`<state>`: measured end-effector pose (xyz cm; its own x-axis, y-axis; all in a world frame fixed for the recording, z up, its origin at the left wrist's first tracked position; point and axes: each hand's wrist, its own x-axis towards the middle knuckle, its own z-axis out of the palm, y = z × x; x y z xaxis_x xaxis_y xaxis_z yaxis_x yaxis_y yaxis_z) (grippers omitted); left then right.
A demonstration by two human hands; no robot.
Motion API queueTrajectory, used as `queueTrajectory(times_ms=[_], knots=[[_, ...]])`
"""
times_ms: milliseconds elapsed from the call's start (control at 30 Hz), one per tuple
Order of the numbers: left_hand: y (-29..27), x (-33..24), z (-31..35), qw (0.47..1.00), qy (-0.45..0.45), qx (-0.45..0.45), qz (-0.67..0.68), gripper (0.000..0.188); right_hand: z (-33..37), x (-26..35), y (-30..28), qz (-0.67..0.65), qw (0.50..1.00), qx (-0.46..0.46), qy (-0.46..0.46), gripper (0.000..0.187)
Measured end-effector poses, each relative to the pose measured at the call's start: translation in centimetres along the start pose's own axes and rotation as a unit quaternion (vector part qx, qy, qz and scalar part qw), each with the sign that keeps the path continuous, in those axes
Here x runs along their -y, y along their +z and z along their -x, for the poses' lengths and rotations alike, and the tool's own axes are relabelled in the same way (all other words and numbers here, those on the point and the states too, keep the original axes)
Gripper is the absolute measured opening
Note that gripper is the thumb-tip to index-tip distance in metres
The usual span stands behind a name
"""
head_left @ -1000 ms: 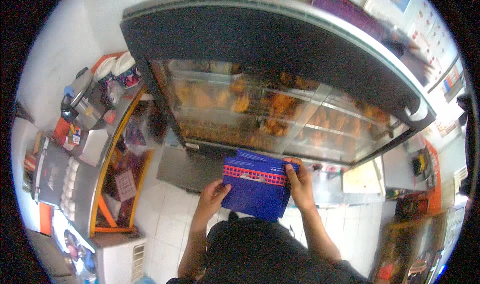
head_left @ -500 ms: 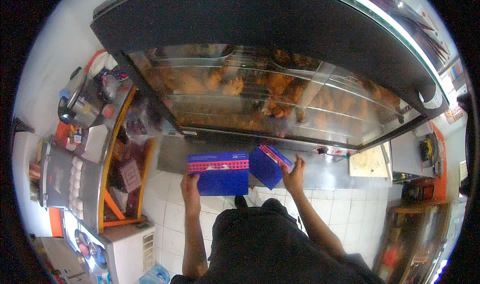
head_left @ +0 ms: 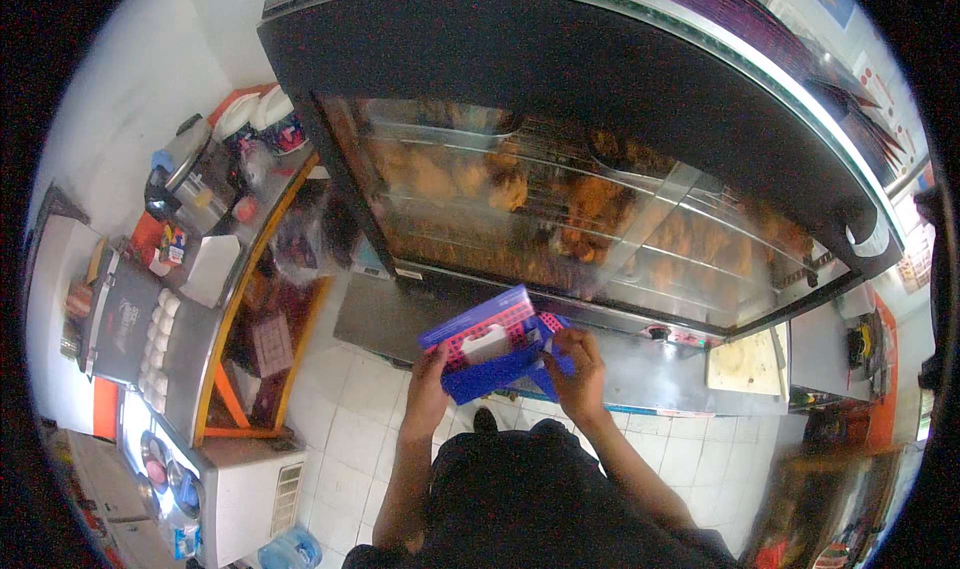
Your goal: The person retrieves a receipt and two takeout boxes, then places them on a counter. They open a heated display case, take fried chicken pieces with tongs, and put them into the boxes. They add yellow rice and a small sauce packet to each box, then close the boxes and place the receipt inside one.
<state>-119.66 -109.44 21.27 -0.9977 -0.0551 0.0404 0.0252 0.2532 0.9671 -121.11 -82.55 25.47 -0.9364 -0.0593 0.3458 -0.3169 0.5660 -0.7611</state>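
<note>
Between my two hands is a blue cardboard carton [head_left: 465, 383] with a pink patterned band and a pale opening or patch across its face. It is tilted, its right end higher than its left. My left hand [head_left: 428, 389] grips the lower left edge, fingers closed. On the other side, my right hand [head_left: 580, 371] is closed on the smaller blue end panel, which is bent in against the main panel. Part of that panel is hidden behind my right fingers. The carton is in the air, in front of a metal counter [head_left: 640, 374].
Ahead stands a glass-fronted display case [head_left: 480, 59] with browned fried pieces on racks. A cream cutting board [head_left: 747, 362] lies at the counter's right. To the left is a shelf unit [head_left: 235, 319] with pots and containers. A clear blue water bottle [head_left: 290, 549] stands on the tiled floor.
The carton has turned from level to tilted. My hands have come closer together, and the end panel has moved in against the main panel. The view has shifted slightly.
</note>
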Motion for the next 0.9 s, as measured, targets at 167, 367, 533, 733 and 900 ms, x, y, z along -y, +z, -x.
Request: queueTrajectory(times_ms=[167, 367, 533, 733, 900], knots=[[-2.7, 0.9, 0.6, 0.902, -0.124, 0.011, 0.413, 0.048, 0.8, -0.7, -1.7, -0.142, 0.969, 0.196, -0.057, 0.023], [-3.4, -0.9, 0.7, 0.909, -0.289, -0.089, 0.287, 0.054, 0.5, 0.7, -1.8, -0.178, 0.886, 0.427, -0.023, 0.02], [-5.5, -4.0, 1.3, 0.983, -0.177, 0.009, 0.038, 0.046, -0.6, 2.6, -0.9, -0.186, 0.876, 0.443, -0.034, 0.045], [-6.2, -2.9, 1.7, 0.988, -0.046, 0.038, -0.145, 0.045, 0.3, 3.7, 1.2, -0.119, 0.925, 0.327, -0.151, 0.044], [-5.3, -3.8, 1.3, 0.997, 0.032, 0.06, -0.024, 0.046, 0.3, 2.7, 2.4, 0.122, 0.856, 0.497, -0.078, 0.057]])
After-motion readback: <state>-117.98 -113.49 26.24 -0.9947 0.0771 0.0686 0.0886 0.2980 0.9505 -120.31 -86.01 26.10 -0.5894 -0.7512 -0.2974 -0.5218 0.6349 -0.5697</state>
